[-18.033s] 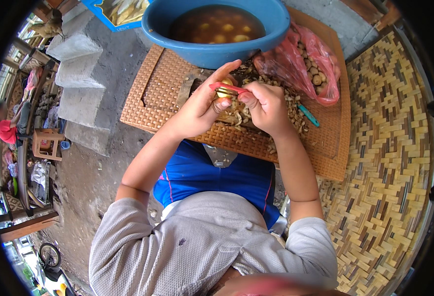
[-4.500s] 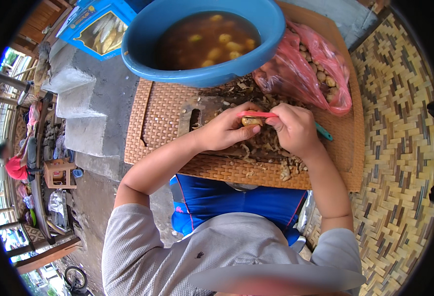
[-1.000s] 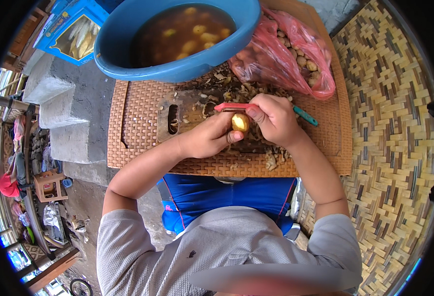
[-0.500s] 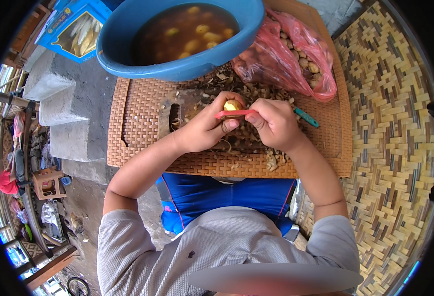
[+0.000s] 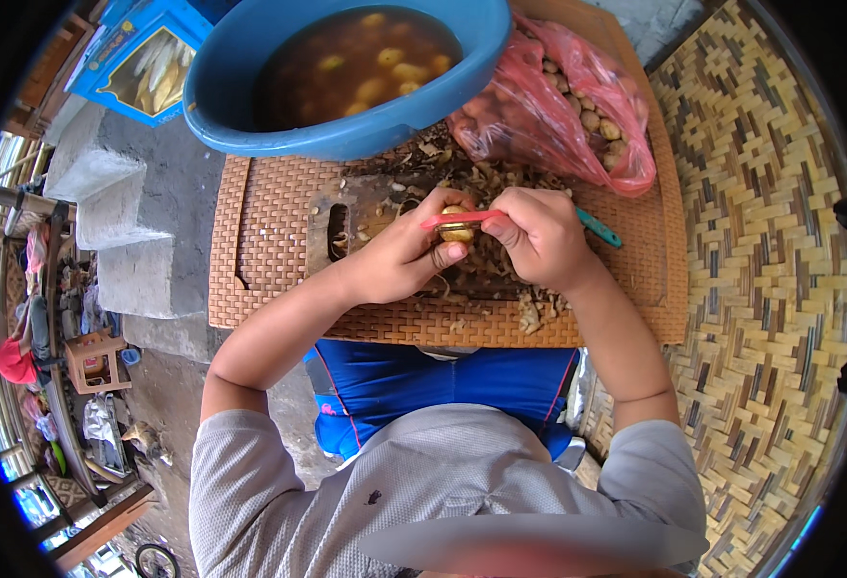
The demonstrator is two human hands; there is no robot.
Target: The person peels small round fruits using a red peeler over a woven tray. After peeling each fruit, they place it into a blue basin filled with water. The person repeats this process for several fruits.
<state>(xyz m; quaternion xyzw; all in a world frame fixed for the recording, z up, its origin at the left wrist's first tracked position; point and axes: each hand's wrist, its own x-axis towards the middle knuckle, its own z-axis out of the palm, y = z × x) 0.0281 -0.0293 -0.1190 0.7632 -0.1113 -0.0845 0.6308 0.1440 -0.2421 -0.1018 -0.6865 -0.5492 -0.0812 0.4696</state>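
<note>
My left hand [image 5: 406,249] is closed round a small, partly peeled potato [image 5: 457,234], its pale yellow flesh showing between fingers and thumb. In my right hand [image 5: 542,239] is a red peeler [image 5: 469,218], laid crosswise over the potato and touching it. Both hands hover above a worn wooden cutting board [image 5: 370,207] strewn with brown peelings [image 5: 491,275]. Just beyond my right hand lies a tool with a teal handle [image 5: 599,228], its far end hidden by the hand and scraps.
A large blue basin [image 5: 365,143] of brownish water and peeled potatoes stands at the table's far side. Beside it rests a red plastic bag [image 5: 529,125] of unpeeled potatoes. Underneath is a woven-pattern table [image 5: 269,231]. Concrete steps [image 5: 134,202] rise left; a woven bamboo surface [image 5: 751,250] lies right.
The red peeler has shifted from the potato's near side up across its middle. My right hand has moved slightly away from me with it; the left keeps its hold on the potato.
</note>
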